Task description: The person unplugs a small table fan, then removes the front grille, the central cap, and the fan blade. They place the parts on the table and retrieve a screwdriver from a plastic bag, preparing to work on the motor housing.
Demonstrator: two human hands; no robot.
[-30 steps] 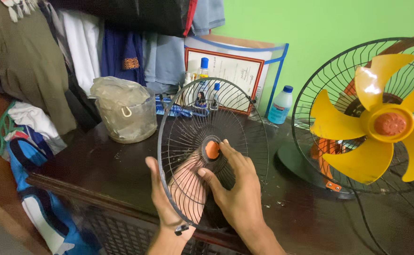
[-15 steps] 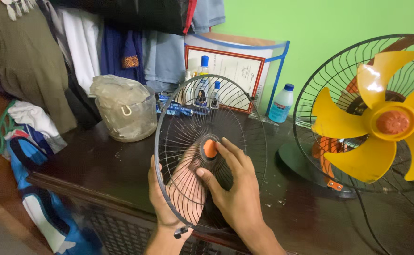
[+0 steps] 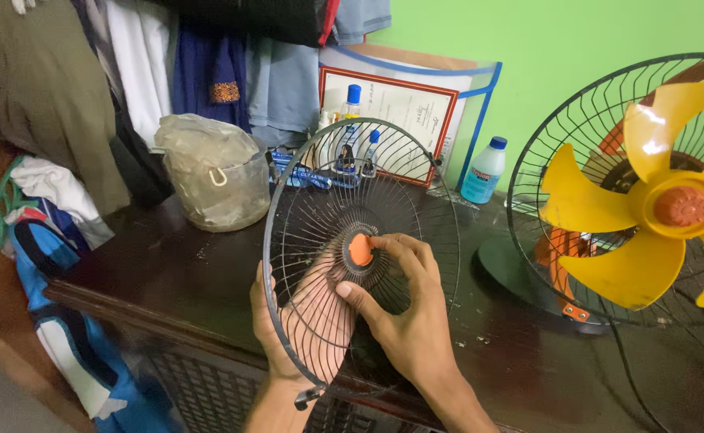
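Orange cap (image 3: 360, 249) — touching right fingers (image 3: 390, 243)

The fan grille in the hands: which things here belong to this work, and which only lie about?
In use: wire fan grille, its orange centre cap, left hand, right hand, fan with yellow blades.
Lying about: plastic bottle, covered container, framed paper, hanging clothes.

Round black wire fan guard (image 3: 384, 188) held upright over dark table edge, radial spokes, orange cap (image 3: 360, 249) at its hub; small clip at bottom rim. Left hand (image 3: 308, 321) behind the mesh, right hand (image 3: 404, 313) in front, fingers on the cap
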